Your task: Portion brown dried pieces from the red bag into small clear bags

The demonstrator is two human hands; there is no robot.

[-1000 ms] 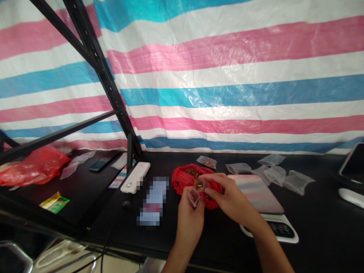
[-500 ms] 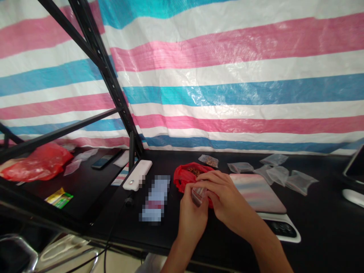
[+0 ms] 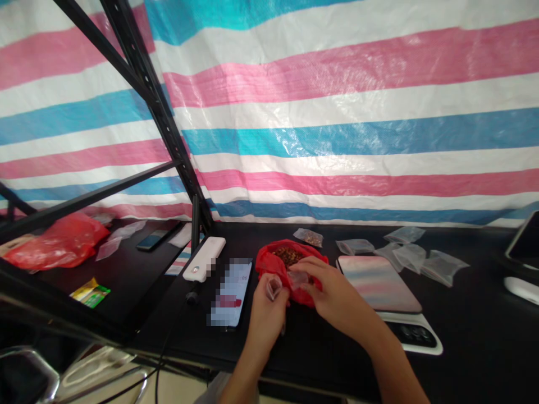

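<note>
My left hand [image 3: 266, 314] is closed around a small clear plastic bag [image 3: 274, 287], its mouth held rounded between thumb and fingers. Just to the right, my right hand [image 3: 330, 289] pinches a small clear plastic piece [image 3: 298, 279]; whether it is a scoop or another bag I cannot tell. That piece is over the near part of an open red plastic bag [image 3: 269, 251]. Small brown granular bits [image 3: 288, 256] fill the red bag, partly hidden by my right fingers. Behind it lies a little clear bag [image 3: 310, 237] holding similar bits.
Right of my hands, a flat pinkish board [image 3: 381, 283] rests on a white digital scale [image 3: 435, 336]. Several clear zip bags [image 3: 410, 258] lie behind it. To the left are a lit phone [image 3: 233, 292], a white power bank [image 3: 205, 258] and a black metal post [image 3: 177, 146].
My hands have moved apart, the left one shifting left with the clear bag. The bag's mouth now shows, and more of the red bag's contents are visible.
</note>
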